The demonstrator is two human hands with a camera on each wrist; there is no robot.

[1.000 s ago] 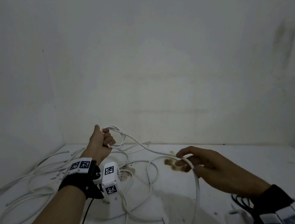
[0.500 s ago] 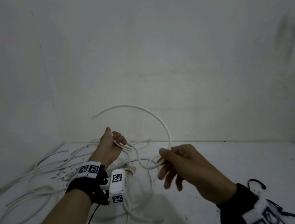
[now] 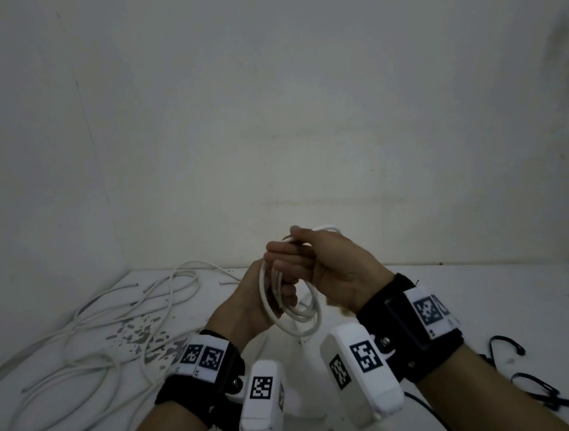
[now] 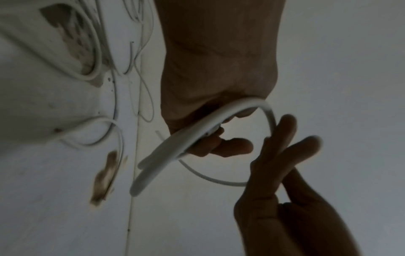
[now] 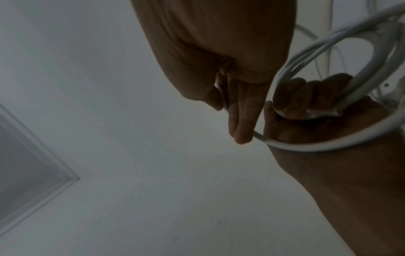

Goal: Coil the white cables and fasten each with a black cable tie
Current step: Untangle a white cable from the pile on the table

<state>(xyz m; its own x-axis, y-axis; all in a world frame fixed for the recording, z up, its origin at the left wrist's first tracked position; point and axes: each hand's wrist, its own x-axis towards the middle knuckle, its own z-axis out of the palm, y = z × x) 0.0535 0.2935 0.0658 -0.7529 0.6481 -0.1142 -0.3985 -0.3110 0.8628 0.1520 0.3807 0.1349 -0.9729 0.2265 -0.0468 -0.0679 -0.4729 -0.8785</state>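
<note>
The coil (image 3: 296, 303) of white cable hangs above the surface (image 3: 422, 310), the left hand (image 3: 250, 307) holding it in a closed grip. The right hand (image 3: 328, 263) pinches one strand. Loose cables (image 3: 97, 331) lie left, black ties (image 3: 535, 389) right. Wristband tags (image 3: 204, 357) carry square codes, no readable writing.

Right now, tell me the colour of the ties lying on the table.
Black; the cable ties show best in the head view.

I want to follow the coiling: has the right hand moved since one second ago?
Yes. The right hand has moved left and up, from above the table near the brown stain to the left hand, where it lays cable onto the coil.
</note>
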